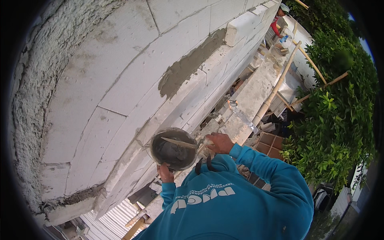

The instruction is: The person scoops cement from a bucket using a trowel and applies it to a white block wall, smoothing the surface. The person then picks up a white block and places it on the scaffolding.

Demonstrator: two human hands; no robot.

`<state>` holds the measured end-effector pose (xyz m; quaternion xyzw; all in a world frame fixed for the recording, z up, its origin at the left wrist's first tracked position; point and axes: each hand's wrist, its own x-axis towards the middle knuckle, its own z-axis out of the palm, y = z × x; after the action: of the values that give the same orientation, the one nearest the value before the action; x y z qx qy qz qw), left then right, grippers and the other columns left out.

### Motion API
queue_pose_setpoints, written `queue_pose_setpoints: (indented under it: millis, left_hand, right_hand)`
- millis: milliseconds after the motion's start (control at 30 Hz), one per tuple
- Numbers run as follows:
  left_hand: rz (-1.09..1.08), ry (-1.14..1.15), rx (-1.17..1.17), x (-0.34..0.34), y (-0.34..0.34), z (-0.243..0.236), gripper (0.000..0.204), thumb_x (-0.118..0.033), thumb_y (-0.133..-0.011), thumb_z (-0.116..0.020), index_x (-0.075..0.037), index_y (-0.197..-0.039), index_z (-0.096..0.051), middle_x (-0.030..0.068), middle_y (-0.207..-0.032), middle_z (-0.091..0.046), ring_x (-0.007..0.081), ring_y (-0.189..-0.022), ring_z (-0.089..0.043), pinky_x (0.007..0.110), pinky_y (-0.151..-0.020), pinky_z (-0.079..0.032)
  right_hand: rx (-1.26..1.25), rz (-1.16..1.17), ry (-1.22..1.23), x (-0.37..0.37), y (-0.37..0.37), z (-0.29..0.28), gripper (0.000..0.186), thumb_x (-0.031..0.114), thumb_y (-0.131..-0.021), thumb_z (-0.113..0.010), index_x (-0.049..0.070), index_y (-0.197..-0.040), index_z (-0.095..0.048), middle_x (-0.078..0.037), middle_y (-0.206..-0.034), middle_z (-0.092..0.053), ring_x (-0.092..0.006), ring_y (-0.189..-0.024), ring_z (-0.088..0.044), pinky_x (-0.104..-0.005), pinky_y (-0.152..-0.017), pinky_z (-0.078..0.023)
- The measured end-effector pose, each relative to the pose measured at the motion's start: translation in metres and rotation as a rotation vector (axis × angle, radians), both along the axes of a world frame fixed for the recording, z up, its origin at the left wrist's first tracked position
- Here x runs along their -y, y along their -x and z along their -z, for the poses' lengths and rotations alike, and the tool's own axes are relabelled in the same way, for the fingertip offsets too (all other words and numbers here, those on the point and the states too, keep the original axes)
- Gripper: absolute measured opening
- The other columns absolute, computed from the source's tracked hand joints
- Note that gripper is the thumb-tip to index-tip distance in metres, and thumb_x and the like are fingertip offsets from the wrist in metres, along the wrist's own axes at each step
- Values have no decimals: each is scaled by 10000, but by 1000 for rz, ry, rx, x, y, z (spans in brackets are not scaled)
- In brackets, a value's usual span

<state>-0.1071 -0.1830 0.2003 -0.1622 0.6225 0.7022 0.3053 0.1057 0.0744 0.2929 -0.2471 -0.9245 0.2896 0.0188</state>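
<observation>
left hand [165,173]: fingers hidden under mortar bowl [173,150] | distant worker [278,20]: too small

A white block wall [120,80] fills the upper left of the frame, with a grey mortar patch [188,66] on it. Green bushes [336,120] stand at the right. Another person [278,20] works at the top.

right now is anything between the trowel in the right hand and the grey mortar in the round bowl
Nothing visible stands between them. The right hand holds the metal trowel with its blade lying across the open top of the round dark bowl of grey mortar, which the left hand grips at its lower rim. Whether the blade touches the mortar cannot be told.
</observation>
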Motion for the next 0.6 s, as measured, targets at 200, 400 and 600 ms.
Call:
queue_pose_setpoints:
  millis: [200,400,600]
  left_hand:
    - [6,-1,-68,-23,-8,-27,398,46,-709,-496,-3,-1087,-610,24,-855,-620,126,-703,-528,281,-615,-414]
    - [26,-45,-156,-45,-20,-50,515,60,-748,-484,26,-1257,-551,31,-920,-626,98,-752,-534,252,-643,-428]
    - [223,57,-198,-72,-32,-74,686,74,-760,-458,-62,-1432,-431,44,-991,-635,97,-800,-559,242,-680,-441]
  right_hand:
    - [153,-4,-29,-6,2,-21,446,266,-786,-722,76,-1154,-553,-158,-939,-620,-362,-855,-642,-465,-724,-523]
    - [212,-97,-187,-23,15,-20,384,240,-783,-722,34,-1072,-575,-163,-935,-614,-354,-841,-648,-450,-699,-534]
    - [229,-216,-67,-16,9,3,320,240,-800,-697,19,-1004,-588,-177,-887,-624,-353,-818,-655,-442,-696,-543]
